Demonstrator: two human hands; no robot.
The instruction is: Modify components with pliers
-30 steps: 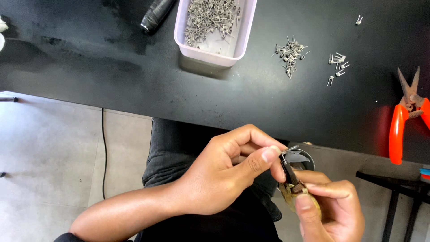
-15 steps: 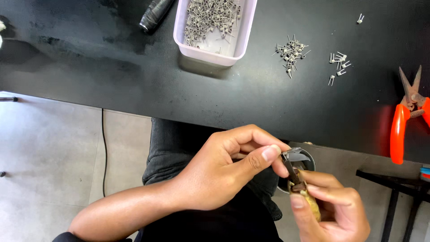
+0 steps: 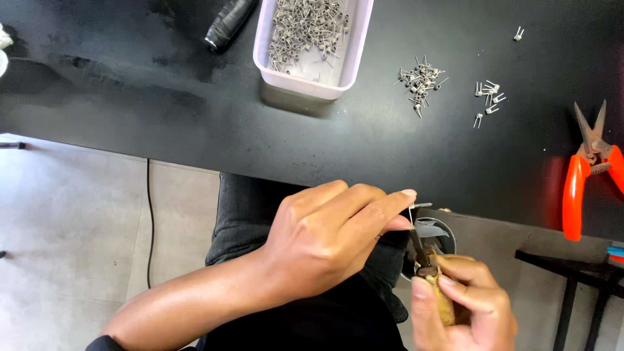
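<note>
Your left hand [image 3: 325,244] pinches a wire end at the dark rod that your right hand [image 3: 465,305] grips over your lap, few finished coils [image 3: 421,81] lying on the tabletop [image 3: 162,84].

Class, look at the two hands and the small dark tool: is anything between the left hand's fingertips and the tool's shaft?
Nothing visible. The left hand has its fingertips right at the top of the thin dark tool, whose yellowish handle the right hand grips below the table edge.
</note>
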